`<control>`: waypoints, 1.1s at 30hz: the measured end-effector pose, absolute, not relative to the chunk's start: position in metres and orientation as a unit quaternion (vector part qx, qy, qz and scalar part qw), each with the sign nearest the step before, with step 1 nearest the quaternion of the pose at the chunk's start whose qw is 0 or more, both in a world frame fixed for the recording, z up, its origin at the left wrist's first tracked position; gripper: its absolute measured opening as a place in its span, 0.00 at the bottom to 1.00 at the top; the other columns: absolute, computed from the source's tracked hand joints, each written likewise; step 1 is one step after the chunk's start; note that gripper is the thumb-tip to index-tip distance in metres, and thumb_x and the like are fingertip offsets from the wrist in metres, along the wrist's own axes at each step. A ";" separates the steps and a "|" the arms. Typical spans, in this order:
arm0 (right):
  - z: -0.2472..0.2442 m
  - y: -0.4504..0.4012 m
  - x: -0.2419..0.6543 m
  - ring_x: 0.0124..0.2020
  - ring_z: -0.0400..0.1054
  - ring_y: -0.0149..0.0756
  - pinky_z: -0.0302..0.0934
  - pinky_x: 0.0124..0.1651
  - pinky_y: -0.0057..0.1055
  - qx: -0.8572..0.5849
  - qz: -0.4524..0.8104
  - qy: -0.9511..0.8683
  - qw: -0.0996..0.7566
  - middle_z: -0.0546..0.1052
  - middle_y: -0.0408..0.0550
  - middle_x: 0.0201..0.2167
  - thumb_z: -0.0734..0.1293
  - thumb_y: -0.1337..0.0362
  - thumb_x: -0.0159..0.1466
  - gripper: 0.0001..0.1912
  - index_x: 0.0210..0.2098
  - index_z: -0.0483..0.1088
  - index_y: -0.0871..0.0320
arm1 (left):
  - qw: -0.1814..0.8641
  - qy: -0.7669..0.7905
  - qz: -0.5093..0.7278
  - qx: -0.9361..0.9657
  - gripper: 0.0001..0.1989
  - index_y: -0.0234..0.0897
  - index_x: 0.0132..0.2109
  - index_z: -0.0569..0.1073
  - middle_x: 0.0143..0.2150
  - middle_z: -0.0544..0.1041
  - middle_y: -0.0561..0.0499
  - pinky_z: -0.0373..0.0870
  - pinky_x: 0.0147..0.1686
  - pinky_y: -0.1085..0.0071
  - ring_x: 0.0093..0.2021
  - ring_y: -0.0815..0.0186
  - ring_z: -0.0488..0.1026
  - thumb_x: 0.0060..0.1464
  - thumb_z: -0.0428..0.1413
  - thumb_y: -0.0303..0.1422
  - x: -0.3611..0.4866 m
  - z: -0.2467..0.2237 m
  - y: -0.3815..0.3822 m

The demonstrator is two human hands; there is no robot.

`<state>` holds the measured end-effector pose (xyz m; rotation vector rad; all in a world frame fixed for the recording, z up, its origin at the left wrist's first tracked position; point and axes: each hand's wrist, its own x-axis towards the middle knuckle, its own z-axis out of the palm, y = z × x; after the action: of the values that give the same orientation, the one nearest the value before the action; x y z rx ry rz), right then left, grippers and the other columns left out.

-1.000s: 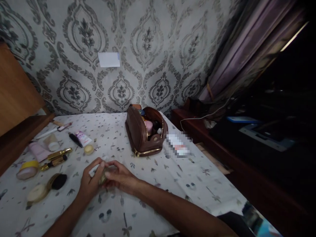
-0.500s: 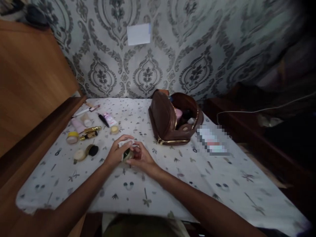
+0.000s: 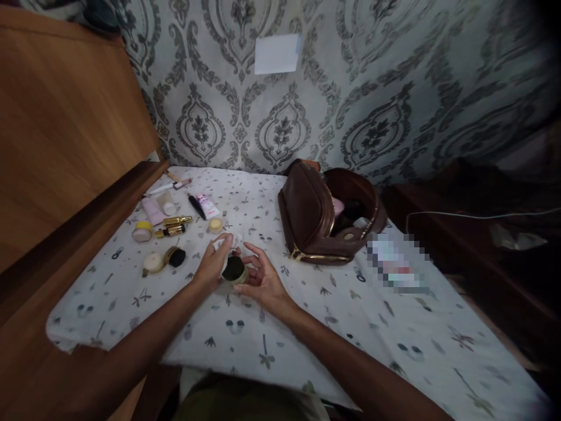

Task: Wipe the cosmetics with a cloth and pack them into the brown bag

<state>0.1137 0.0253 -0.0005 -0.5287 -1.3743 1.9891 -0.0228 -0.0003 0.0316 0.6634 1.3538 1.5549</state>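
A small round jar (image 3: 235,271) with a dark top and pale greenish sides is held above the table between my hands. Thumb and fingers of my right hand (image 3: 265,283) curve around its right side, with the index finger lifted. My left hand (image 3: 211,263) is closed on a crumpled white wipe (image 3: 236,238) at the jar's left edge; part of the wipe is hidden by the fingers. Just beyond the hands is a little cream-yellow pot (image 3: 215,225). To the left lie a pale-topped jar (image 3: 153,263) and a black-topped jar (image 3: 176,256), touching each other.
Pink tubes, gold-and-black lipstick-like cases (image 3: 170,231), a yellow-rimmed jar (image 3: 142,231) and a black pen-like item (image 3: 196,206) lie at the left. An unzipped brown bag (image 3: 311,216) stands right of centre, beside a blurred-out packet (image 3: 397,263). Patterned wall behind; wooden panel (image 3: 74,93) at left.
The jar is now tilted so that its dark top shows more fully. My right index finger has lifted and spread away. The whole view has shifted slightly as my head turned left.
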 end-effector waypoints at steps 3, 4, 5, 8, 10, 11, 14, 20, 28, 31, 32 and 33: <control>0.000 0.027 0.112 0.39 0.71 0.31 0.67 0.40 0.29 -0.233 0.736 -0.517 0.369 0.67 0.42 0.45 0.80 0.63 0.42 0.39 0.49 0.60 0.49 | 0.446 0.601 0.603 0.276 0.27 0.38 0.44 0.72 0.36 0.78 0.46 0.70 0.32 0.67 0.37 0.59 0.76 0.51 0.54 0.58 -0.019 0.029 -0.004; -0.001 0.028 0.112 0.38 0.71 0.31 0.68 0.40 0.30 -0.247 0.725 -0.514 0.385 0.68 0.42 0.45 0.80 0.62 0.42 0.36 0.45 0.61 0.50 | 0.435 0.606 0.587 0.315 0.28 0.38 0.47 0.72 0.41 0.78 0.45 0.71 0.38 0.65 0.42 0.57 0.75 0.54 0.51 0.58 -0.018 0.027 -0.005; -0.001 0.029 0.112 0.38 0.71 0.31 0.68 0.40 0.30 -0.260 0.714 -0.514 0.398 0.69 0.42 0.44 0.80 0.62 0.41 0.33 0.41 0.60 0.51 | 0.422 0.601 0.572 0.365 0.29 0.39 0.51 0.71 0.45 0.78 0.44 0.71 0.43 0.63 0.47 0.56 0.74 0.56 0.49 0.57 -0.018 0.026 -0.007; -0.005 0.031 0.113 0.34 0.70 0.32 0.67 0.37 0.30 -0.295 0.670 -0.538 0.417 0.72 0.42 0.38 0.78 0.60 0.45 0.29 0.39 0.59 0.53 | 0.387 0.558 0.534 0.503 0.30 0.39 0.60 0.64 0.53 0.74 0.44 0.64 0.56 0.62 0.55 0.57 0.70 0.58 0.50 0.53 -0.018 0.022 -0.010; -0.007 0.032 0.115 0.32 0.69 0.32 0.66 0.35 0.29 -0.316 0.621 -0.580 0.422 0.73 0.42 0.34 0.75 0.61 0.49 0.25 0.41 0.60 0.53 | 0.358 0.540 0.511 0.565 0.31 0.39 0.63 0.60 0.58 0.70 0.43 0.61 0.58 0.62 0.58 0.57 0.66 0.58 0.53 0.48 -0.018 0.021 -0.011; -0.008 0.033 0.116 0.32 0.69 0.32 0.65 0.35 0.29 -0.325 0.586 -0.606 0.429 0.73 0.42 0.34 0.73 0.61 0.52 0.23 0.43 0.61 0.54 | 0.338 0.536 0.502 0.588 0.30 0.38 0.63 0.60 0.59 0.68 0.42 0.60 0.59 0.62 0.59 0.56 0.65 0.57 0.54 0.45 -0.017 0.021 -0.011; -0.007 0.033 0.121 0.35 0.68 0.35 0.66 0.36 0.30 -0.327 0.452 -0.697 0.450 0.71 0.46 0.38 0.70 0.66 0.54 0.19 0.45 0.65 0.54 | 0.292 0.544 0.484 0.620 0.22 0.37 0.57 0.65 0.53 0.71 0.43 0.63 0.55 0.64 0.54 0.58 0.68 0.59 0.53 0.41 -0.016 0.024 -0.013; -0.002 0.028 0.129 0.46 0.69 0.41 0.69 0.46 0.38 -0.244 0.302 -0.837 0.387 0.69 0.51 0.49 0.66 0.75 0.56 0.24 0.51 0.65 0.54 | 0.300 0.568 0.471 0.604 0.12 0.39 0.38 0.65 0.32 0.68 0.55 0.64 0.38 0.72 0.34 0.67 0.66 0.63 0.45 0.41 -0.015 0.035 -0.015; -0.008 0.025 0.129 0.55 0.66 0.46 0.67 0.54 0.44 -0.185 0.257 -0.887 0.337 0.68 0.56 0.54 0.65 0.70 0.62 0.25 0.58 0.60 0.55 | 0.358 0.602 0.476 0.532 0.17 0.39 0.25 0.63 0.21 0.59 0.59 0.56 0.25 0.74 0.23 0.71 0.58 0.56 0.51 0.45 -0.029 0.028 -0.004; -0.003 0.024 0.130 0.57 0.65 0.46 0.66 0.56 0.46 -0.167 0.260 -0.892 0.330 0.68 0.57 0.54 0.64 0.71 0.63 0.23 0.58 0.61 0.55 | 0.465 0.597 0.488 0.435 0.20 0.38 0.25 0.65 0.17 0.59 0.61 0.49 0.18 0.75 0.18 0.74 0.54 0.47 0.59 0.50 -0.035 0.029 -0.002; -0.002 0.024 0.131 0.58 0.65 0.46 0.66 0.56 0.45 -0.163 0.260 -0.893 0.330 0.68 0.57 0.55 0.63 0.71 0.64 0.23 0.58 0.61 0.55 | 0.488 0.590 0.499 0.405 0.21 0.38 0.24 0.66 0.16 0.59 0.61 0.49 0.18 0.76 0.17 0.74 0.54 0.44 0.61 0.50 -0.036 0.030 -0.002; 0.000 0.023 0.131 0.58 0.64 0.45 0.66 0.56 0.45 -0.160 0.260 -0.893 0.332 0.68 0.57 0.55 0.63 0.71 0.64 0.23 0.58 0.61 0.54 | 0.500 0.585 0.513 0.382 0.23 0.37 0.23 0.66 0.16 0.61 0.61 0.50 0.18 0.77 0.17 0.75 0.55 0.40 0.63 0.51 -0.036 0.031 -0.002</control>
<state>0.1313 0.0232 0.0000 -0.4174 -2.3326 0.6797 -0.0363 -0.0016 0.0315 0.9236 1.4141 1.2401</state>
